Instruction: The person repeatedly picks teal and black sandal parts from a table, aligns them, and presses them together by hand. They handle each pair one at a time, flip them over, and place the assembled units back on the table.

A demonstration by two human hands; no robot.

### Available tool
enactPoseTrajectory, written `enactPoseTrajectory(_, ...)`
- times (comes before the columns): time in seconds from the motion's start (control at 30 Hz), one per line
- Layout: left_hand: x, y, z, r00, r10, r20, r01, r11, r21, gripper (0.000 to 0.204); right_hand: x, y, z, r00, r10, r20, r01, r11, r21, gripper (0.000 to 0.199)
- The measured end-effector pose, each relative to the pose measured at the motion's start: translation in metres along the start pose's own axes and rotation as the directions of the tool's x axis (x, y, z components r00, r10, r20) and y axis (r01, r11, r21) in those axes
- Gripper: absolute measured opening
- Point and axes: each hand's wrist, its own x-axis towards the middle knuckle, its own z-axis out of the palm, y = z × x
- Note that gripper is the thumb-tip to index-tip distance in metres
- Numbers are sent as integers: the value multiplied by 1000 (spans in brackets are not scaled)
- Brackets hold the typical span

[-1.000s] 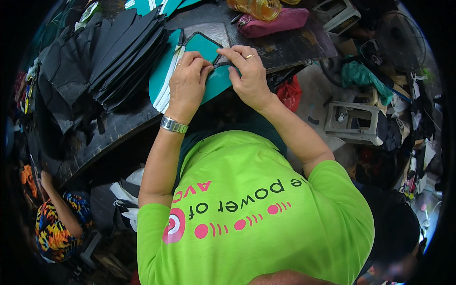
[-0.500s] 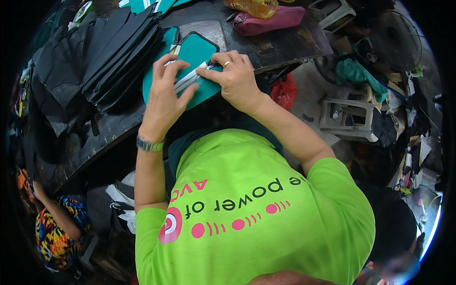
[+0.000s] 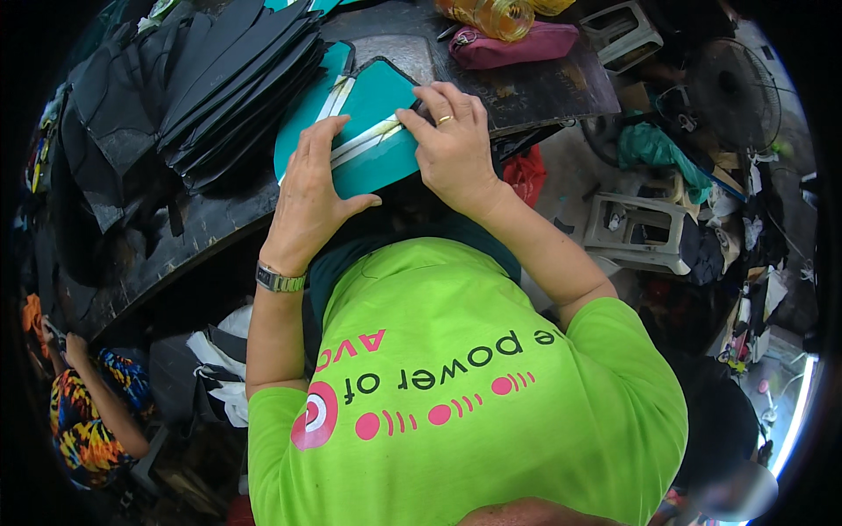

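Note:
On the dark tabletop in front of me lies a teal panel (image 3: 386, 162) with a black edge at its far end. A white strip (image 3: 364, 140) runs slantwise across it. My left hand (image 3: 307, 188) rests at the panel's left side, fingers stretched out and thumb spread. At the right edge, my right hand (image 3: 456, 145) has bent fingers and its thumb pressed beside the strip's far end, gripping the panel there. Another teal piece (image 3: 303, 118) with its own white strip lies partly under the first, to the left.
A fanned stack of black panels (image 3: 237, 96) covers the table's left. A maroon pouch (image 3: 513, 46) and a roll of amber tape (image 3: 500, 17) lie at the back right. Plastic stools (image 3: 636, 228) and a fan (image 3: 732, 92) stand on the right. Another person's arm (image 3: 110, 403) shows lower left.
My left hand has slid off the strip toward the near left edge, its fingers straighter. My right hand has shifted slightly right, and more of both strips shows.

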Motion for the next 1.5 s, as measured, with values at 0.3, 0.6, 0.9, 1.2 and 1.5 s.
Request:
enactPoseTrajectory(0.3,-36,-27,-8,991,41,-123,0,947,321,92,1,-10,7,991,-131,33,129,991,44,35)
enactPoseTrajectory(0.6,-17,6,-57,813,408,-415,-339,912,232,30,47,21,-90,869,331,-367,11,730,683,63)
enactPoseTrajectory(0.9,112,13,-134,545,630,-553,-373,773,513,36,56,35,-98,822,379,-425,84,658,748,66)
enactPoseTrajectory(1.2,95,-60,-141,973,41,-228,77,873,482,67,29,57,-66,918,366,-155,-213,782,586,34)
enactPoseTrajectory(1.5,68,-79,-143,987,8,-162,48,941,335,33,19,67,-35,904,427,-15,-384,829,407,27)
